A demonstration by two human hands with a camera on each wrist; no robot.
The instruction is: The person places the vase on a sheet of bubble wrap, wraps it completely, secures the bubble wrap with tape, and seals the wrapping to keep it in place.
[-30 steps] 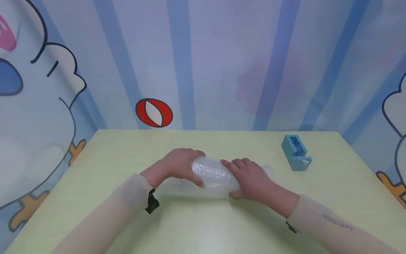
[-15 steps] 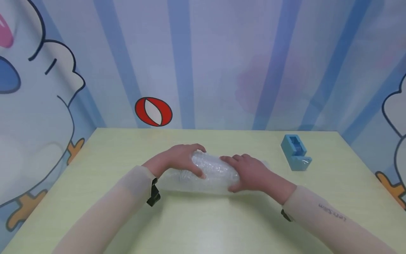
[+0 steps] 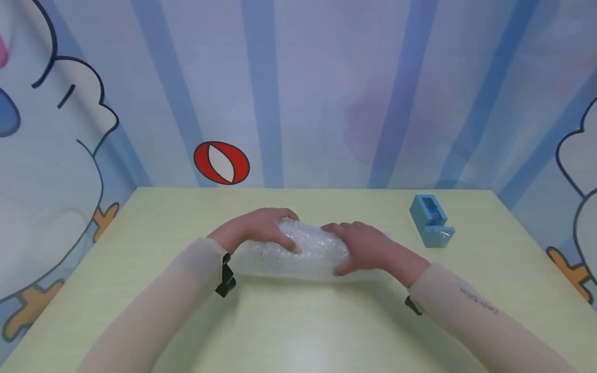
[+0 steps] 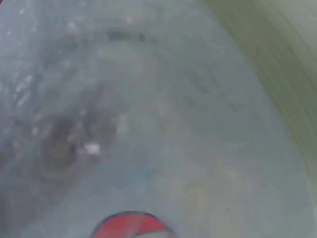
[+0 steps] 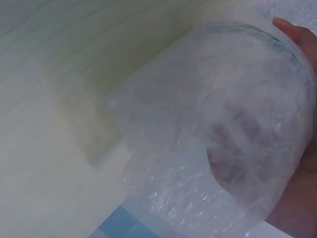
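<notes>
A bundle of clear bubble wrap (image 3: 312, 248) lies crosswise at the middle of the table in the head view, rolled into a rounded shape with loose film at both ends. My left hand (image 3: 267, 228) grips its left part, thumb across the near side and fingers over the top. On the right part, my right hand (image 3: 366, 247) holds it with thumb low in front and fingers behind. Cloudy, wrinkled bubble wrap (image 4: 208, 114) fills most of the left wrist view. In the right wrist view the wrap's loose end (image 5: 168, 124) hangs open beside the right hand (image 5: 297, 191).
Toward the back right of the pale yellow-green table (image 3: 303, 321) stands a blue tape dispenser (image 3: 431, 223). A striped blue wall (image 3: 317, 93) with cartoon prints rises directly behind the table's far edge. Black straps (image 3: 226, 277) sit at the wrists.
Both hands have moved a little away from the body, farther up the table, with the bubble wrap between them. Their grips look the same. The head view has shifted slightly.
</notes>
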